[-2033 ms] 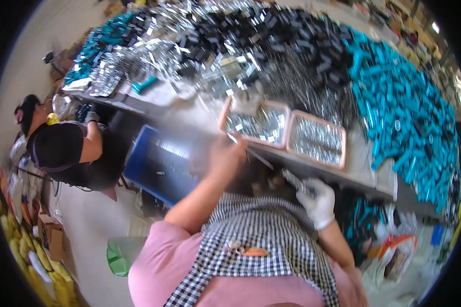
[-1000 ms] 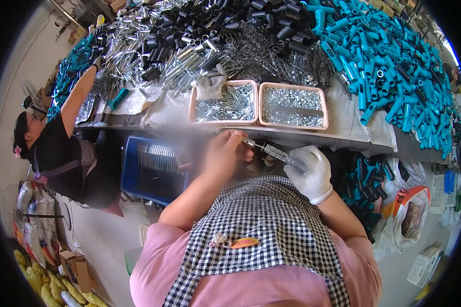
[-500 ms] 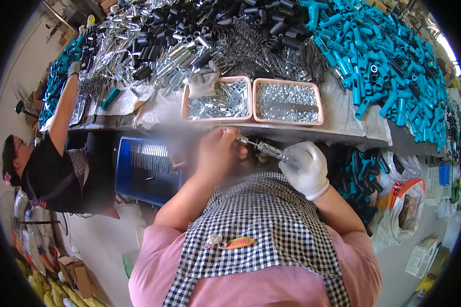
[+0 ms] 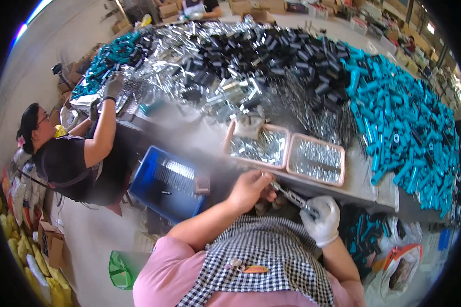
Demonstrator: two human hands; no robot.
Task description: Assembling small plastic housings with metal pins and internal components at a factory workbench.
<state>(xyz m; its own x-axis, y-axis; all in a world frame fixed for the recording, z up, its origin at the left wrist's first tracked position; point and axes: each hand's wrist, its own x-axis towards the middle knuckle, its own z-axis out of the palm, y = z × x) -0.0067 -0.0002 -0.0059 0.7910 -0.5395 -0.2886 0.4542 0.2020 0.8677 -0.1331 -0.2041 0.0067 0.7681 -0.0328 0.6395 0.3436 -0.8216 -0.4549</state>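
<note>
My bare left hand (image 4: 251, 192) has its fingers closed around the thin end of a slim metal rod assembly (image 4: 294, 198). The assembly is silvery, with a slotted or coiled middle too small to make out, and it slants down to the right. My right hand (image 4: 322, 220), in a white glove, is closed on its thicker end. Just beyond my hands, at the table's edge, stand two pink trays: the left tray (image 4: 256, 165) holds small metal pins, the right tray (image 4: 341, 169) tiny shiny metal parts. A grey cloth or glove (image 4: 248, 126) lies over the left tray's corner.
A blue crate (image 4: 138, 188) with a row of metal pieces sits low at my left. Heaped on the table are black sleeves (image 4: 271, 56), springs (image 4: 312, 110) and teal handles (image 4: 394, 123). A co-worker (image 4: 71, 158) in gloves works at the left. Sacks (image 4: 394, 266) stand lower right.
My view has swung, so the table and trays appear farther right and lower. Both my hands keep hold of the rod assembly. The co-worker's arm is now bent, and a second gloved hand shows.
</note>
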